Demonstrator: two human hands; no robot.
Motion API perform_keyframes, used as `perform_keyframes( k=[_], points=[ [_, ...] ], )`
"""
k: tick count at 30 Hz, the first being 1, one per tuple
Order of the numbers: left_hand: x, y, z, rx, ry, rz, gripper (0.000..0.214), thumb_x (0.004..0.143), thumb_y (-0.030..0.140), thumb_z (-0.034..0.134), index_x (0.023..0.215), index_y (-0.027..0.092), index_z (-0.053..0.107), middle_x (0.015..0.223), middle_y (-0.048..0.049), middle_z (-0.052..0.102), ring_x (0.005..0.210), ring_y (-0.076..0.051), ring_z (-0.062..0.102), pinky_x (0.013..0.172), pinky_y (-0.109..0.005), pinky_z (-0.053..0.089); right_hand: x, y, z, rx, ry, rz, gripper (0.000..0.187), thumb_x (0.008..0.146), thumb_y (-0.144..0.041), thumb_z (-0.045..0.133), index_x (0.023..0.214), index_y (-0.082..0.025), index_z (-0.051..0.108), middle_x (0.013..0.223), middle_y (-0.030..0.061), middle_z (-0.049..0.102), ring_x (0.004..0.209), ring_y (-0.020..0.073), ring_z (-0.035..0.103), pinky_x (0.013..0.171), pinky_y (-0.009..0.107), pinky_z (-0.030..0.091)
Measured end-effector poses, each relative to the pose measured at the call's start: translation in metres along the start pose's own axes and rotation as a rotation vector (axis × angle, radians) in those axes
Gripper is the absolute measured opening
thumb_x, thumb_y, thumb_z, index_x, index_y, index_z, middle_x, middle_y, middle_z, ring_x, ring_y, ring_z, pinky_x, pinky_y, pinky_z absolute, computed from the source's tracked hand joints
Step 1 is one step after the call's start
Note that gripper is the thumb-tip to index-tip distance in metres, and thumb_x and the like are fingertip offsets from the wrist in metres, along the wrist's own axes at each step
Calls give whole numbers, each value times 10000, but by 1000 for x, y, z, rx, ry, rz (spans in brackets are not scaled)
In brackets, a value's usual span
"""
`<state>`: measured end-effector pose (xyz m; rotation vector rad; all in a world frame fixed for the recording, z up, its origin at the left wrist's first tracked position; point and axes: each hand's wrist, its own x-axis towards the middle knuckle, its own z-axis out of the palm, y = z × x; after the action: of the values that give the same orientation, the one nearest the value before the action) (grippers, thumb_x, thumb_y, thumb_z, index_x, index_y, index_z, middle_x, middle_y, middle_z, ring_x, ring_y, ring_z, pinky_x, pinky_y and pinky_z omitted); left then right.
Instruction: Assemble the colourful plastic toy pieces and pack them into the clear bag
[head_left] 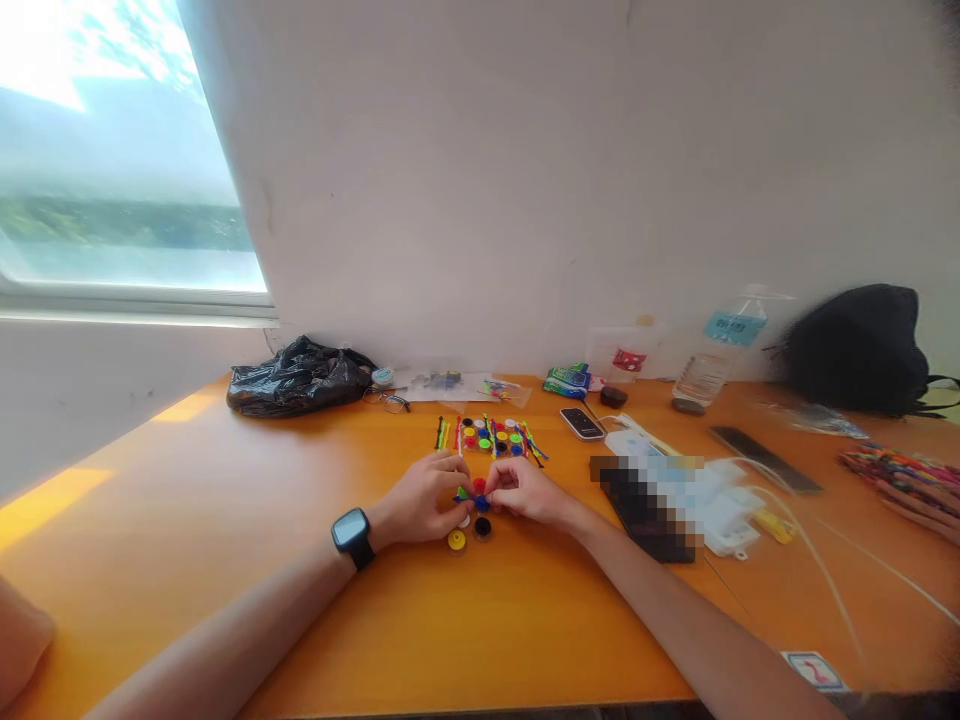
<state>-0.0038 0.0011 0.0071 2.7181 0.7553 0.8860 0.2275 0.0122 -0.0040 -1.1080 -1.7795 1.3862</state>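
The left hand (426, 498) and right hand (526, 490) are curled, fingertips pinched together on a cluster of small plastic pieces (478, 498), blue, green and red, low over the orange table (225, 500). Which hand grips which piece cannot be told. A yellow cap (456, 540) and black cap (482, 525) lie just beside them, and a row of coloured caps and sticks (491, 437) lies beyond.

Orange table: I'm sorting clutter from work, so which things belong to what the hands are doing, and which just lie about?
In hand: left hand, right hand, coloured pieces pinched between them, yellow disc, black disc, rows of discs and sticks.
Lying about: black plastic bag, glasses, phone, water bottle, black backpack.
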Motion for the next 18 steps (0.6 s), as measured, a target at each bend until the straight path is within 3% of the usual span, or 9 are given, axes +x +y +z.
perform_keyframes(
  k=[13, 18],
  points=[
    [1, -3, 2, -4, 14, -5, 88, 878, 273, 645, 922, 230, 708, 920, -61, 684, 880, -216, 608, 831, -344, 482, 11, 12, 2, -116, 31, -60, 40, 652, -205, 638, 664, -180, 609, 610, -13, 622, 590, 141, 567, 554, 243, 409],
    [1, -5, 3, -23, 25, -6, 112, 874, 242, 648, 959, 239, 720, 952, -57, 694, 906, -215, 612, 845, -347, 484, 4, 8, 2, -57, 14, -106, 73, 685, -217, 667, 735, -179, 631, 728, 3, 671, 671, 141, 597, 621, 244, 447]
  ],
)
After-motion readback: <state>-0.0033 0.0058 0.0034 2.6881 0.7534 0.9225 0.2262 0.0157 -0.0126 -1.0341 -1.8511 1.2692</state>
